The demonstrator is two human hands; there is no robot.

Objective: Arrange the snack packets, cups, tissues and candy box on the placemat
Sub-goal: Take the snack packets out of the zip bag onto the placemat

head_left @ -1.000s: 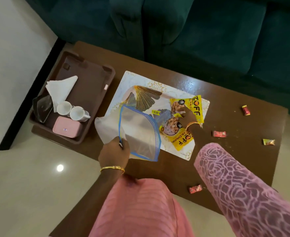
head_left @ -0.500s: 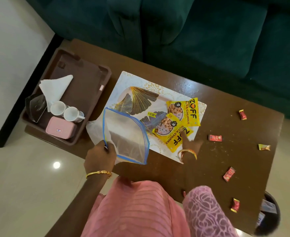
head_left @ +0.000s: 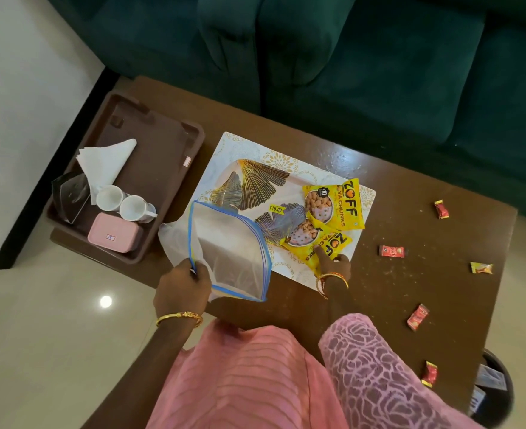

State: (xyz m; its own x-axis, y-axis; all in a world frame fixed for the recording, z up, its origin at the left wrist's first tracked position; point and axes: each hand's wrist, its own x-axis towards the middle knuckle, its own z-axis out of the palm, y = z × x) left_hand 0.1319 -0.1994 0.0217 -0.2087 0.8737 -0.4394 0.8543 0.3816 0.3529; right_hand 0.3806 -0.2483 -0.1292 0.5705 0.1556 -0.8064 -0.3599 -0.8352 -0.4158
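Note:
A white placemat (head_left: 249, 150) with gold leaf patterns lies on the brown table. Two yellow snack packets rest on its right part: one (head_left: 337, 203) farther back, one (head_left: 314, 244) nearer me. My right hand (head_left: 332, 266) pinches the lower edge of the nearer packet. My left hand (head_left: 182, 287) grips the blue-edged rim of a clear zip bag (head_left: 230, 252) that overlaps the placemat's left front corner. Two white cups (head_left: 125, 204), folded white tissues (head_left: 103, 162) and a pink candy box (head_left: 113, 233) sit in a brown tray (head_left: 150, 134) to the left.
Several wrapped candies (head_left: 391, 251) lie scattered on the table's right side. A clear holder (head_left: 71, 193) stands in the tray's left corner. A green sofa (head_left: 348, 57) runs behind the table. A dark bin (head_left: 493, 385) sits at the table's right front corner.
My right hand drew back from on top of the packets to the nearer packet's lower edge. The zip bag in my left hand stayed over the placemat's left corner.

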